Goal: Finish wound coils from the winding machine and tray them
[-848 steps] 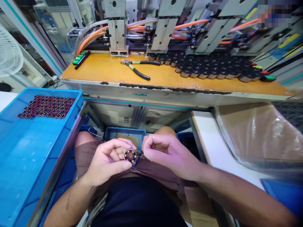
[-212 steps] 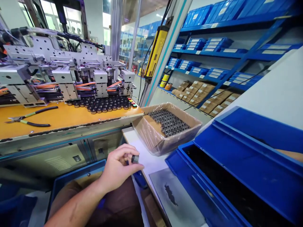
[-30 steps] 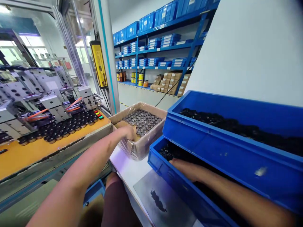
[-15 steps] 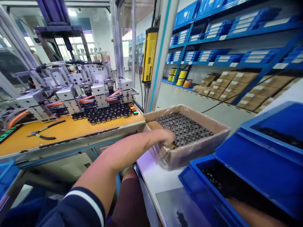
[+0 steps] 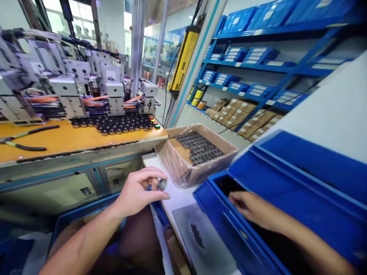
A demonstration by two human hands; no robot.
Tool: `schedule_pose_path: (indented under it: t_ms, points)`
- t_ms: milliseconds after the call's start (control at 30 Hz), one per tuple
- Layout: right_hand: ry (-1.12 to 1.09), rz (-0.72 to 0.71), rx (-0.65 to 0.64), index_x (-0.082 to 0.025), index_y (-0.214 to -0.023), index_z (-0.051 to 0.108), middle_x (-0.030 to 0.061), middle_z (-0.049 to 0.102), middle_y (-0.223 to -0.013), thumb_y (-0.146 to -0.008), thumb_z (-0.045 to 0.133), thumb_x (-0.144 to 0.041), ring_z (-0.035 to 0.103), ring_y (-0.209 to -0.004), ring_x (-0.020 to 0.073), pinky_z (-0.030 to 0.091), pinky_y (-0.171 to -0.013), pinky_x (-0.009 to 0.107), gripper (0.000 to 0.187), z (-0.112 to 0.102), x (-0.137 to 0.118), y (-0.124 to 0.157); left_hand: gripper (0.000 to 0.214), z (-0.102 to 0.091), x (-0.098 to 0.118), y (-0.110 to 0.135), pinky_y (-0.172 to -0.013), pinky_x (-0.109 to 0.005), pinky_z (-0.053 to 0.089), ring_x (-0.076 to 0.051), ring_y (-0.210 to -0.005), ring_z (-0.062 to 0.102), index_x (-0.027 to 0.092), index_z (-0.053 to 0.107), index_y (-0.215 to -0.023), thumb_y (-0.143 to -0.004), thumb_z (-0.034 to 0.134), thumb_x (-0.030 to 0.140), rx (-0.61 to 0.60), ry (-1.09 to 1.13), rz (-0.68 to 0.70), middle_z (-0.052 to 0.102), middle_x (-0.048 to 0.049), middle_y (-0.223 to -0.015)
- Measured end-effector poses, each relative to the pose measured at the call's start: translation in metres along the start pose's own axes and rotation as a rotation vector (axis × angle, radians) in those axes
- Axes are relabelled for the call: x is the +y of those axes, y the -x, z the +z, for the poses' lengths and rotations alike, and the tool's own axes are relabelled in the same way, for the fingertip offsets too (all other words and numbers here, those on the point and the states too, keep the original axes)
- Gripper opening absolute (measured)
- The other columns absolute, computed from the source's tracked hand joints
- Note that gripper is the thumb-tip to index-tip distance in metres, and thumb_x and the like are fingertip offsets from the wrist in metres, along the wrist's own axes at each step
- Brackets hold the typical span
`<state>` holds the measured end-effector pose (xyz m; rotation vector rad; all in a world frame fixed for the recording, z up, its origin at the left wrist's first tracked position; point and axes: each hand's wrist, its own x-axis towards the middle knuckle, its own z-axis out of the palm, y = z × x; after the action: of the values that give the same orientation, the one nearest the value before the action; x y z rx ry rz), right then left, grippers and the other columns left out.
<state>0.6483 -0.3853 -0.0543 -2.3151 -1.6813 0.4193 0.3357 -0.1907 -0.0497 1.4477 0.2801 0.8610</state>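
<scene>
My left hand [image 5: 140, 191] is closed around a small grey cylindrical part [image 5: 162, 185], pinched between thumb and fingers above the edge of the white bench. My right hand [image 5: 248, 206] hovers at the near rim of a blue bin [image 5: 229, 225] with dark contents. Its fingers are curled together, and what they hold, if anything, is hidden. Beyond my left hand stands a cardboard box [image 5: 169, 164] lined with clear plastic. Rows of small dark-and-grey parts [image 5: 200, 147] fill most of it, and bare cardboard shows at its left side.
A grey metal plate [image 5: 200, 236] with a dark smudge lies on the white bench [image 5: 183, 198]. Long-nose pliers [image 5: 28, 139] and many black round parts [image 5: 120, 124] rest on the orange machine table [image 5: 77, 143]. A second blue bin [image 5: 286, 172] stands behind the first.
My left hand has come out of the cardboard box towards me, now with a small grey part in it. My right hand has risen from inside the blue bin. The view has shifted.
</scene>
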Motion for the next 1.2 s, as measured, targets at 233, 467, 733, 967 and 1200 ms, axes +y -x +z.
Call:
schedule_pose_path:
  t_ms: [233, 467, 733, 967, 1200]
  points:
    - [-0.132, -0.373, 0.713, -0.020, -0.079, 0.060, 0.0028, 0.064, -0.078, -0.082, 0.058, -0.017, 0.060, -0.070, 0.0151, 0.049, -0.067, 0.028, 0.005, -0.028, -0.079, -0.007, 0.032, 0.010, 0.023, 0.005, -0.060, -0.018, 0.051, -0.009, -0.065, 0.059, 0.019, 0.079, -0.085, -0.056, 0.088, 0.008, -0.008, 0.016, -0.072, 0.074, -0.0062, -0.092]
    - [-0.371, -0.740, 0.672, -0.017, -0.095, 0.061, 0.0070, 0.063, -0.086, -0.079, 0.058, 0.001, 0.064, -0.079, 0.0157, 0.056, -0.067, 0.028, 0.024, 0.022, -0.142, 0.031, 0.037, 0.041, 0.003, 0.012, -0.060, -0.017, 0.053, -0.009, -0.066, 0.064, 0.020, 0.079, -0.093, -0.058, 0.087, 0.008, -0.075, 0.090, -0.184, 0.078, -0.0073, -0.093]
    - [-0.433, -0.768, 0.665, -0.015, -0.094, 0.062, 0.0082, 0.065, -0.086, -0.085, 0.059, -0.003, 0.065, -0.082, 0.0160, 0.060, -0.073, 0.030, 0.015, 0.029, -0.137, 0.026, 0.038, 0.062, -0.009, 0.013, -0.075, -0.023, 0.060, -0.016, -0.081, 0.074, 0.023, 0.078, -0.097, -0.062, 0.086, 0.008, -0.149, 0.190, -0.222, 0.080, -0.0047, -0.091]
    - [-0.438, -0.775, 0.665, -0.014, -0.104, 0.061, 0.0105, 0.066, -0.094, -0.086, 0.063, -0.006, 0.066, -0.090, 0.0172, 0.060, -0.079, 0.031, 0.020, 0.027, -0.132, 0.024, 0.037, 0.060, -0.001, 0.010, -0.071, -0.022, 0.060, -0.016, -0.078, 0.075, 0.023, 0.078, -0.093, -0.061, 0.086, 0.007, -0.115, 0.075, -0.136, 0.080, -0.0051, -0.094]
    - [-0.238, -0.794, 0.705, -0.016, -0.116, 0.059, 0.0092, 0.061, -0.096, -0.091, 0.060, -0.012, 0.062, -0.087, 0.0164, 0.058, -0.072, 0.030, 0.026, 0.028, -0.123, 0.017, 0.040, 0.058, 0.001, 0.010, -0.066, -0.019, 0.059, -0.013, -0.070, 0.073, 0.025, 0.078, -0.090, -0.057, 0.087, 0.005, -0.096, 0.032, -0.130, 0.080, -0.0013, -0.085]
